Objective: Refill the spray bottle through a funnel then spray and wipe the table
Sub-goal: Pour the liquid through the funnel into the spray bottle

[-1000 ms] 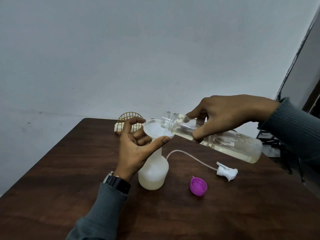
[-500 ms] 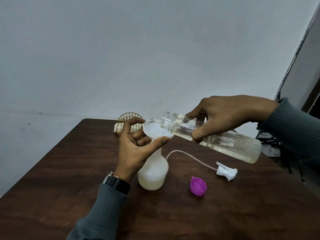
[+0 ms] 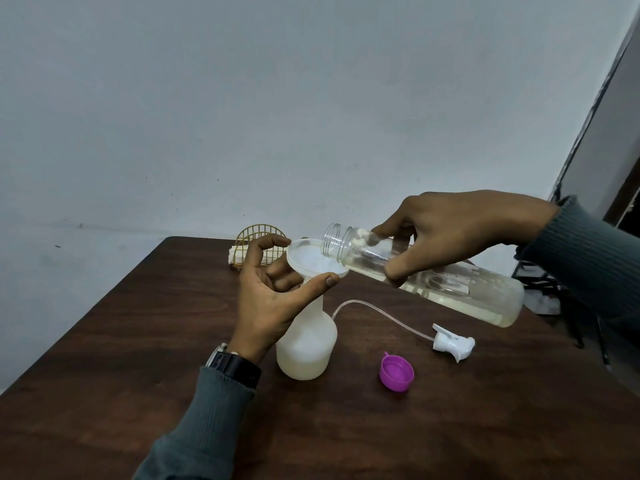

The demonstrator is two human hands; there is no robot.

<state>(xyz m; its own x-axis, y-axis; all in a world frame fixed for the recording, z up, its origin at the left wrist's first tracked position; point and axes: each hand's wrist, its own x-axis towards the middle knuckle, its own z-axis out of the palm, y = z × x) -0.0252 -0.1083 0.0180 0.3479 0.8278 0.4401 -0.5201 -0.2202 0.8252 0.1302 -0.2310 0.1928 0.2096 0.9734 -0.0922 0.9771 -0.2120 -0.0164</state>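
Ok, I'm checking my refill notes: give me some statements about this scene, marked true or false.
1. The right hand tilts the clear bottle over the funnel. True.
2. The purple cap is on the clear bottle. False: it lies on the table.
3. The left hand holds the funnel's rim. True.
4. The spray head is screwed onto the spray bottle. False: it lies on the table, near the cap.
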